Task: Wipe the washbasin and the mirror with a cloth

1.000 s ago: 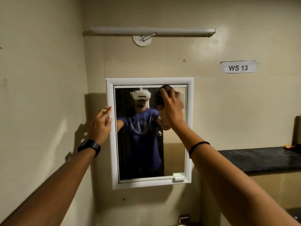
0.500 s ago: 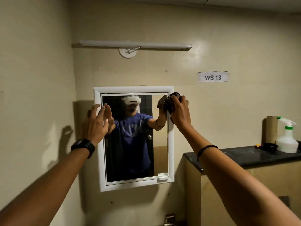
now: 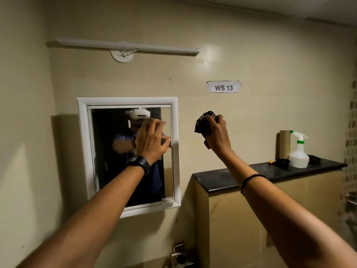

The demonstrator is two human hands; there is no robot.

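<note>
A white-framed mirror (image 3: 83, 151) hangs on the beige wall at the left of the view. My left hand (image 3: 149, 141), fingers spread and empty, is raised in front of the mirror's upper right part. To the right of the frame, my right hand (image 3: 218, 137) is off the glass and grips a crumpled dark cloth (image 3: 202, 123) in front of the bare wall. The washbasin is out of view; only a metal tap fitting (image 3: 179, 256) shows at the bottom edge.
A black-topped ledge (image 3: 231, 179) juts from the wall at right, carrying a white spray bottle (image 3: 298, 153), a cardboard tube (image 3: 285, 145) and small dark items. A tube light (image 3: 127, 46) is mounted above the mirror. A "WS 13" label (image 3: 223, 87) is stuck on the wall.
My right hand has pulled the cloth off the mirror's top right corner and moved right. My left hand left the frame's left edge and moved right, across the glass. The view swung right.
</note>
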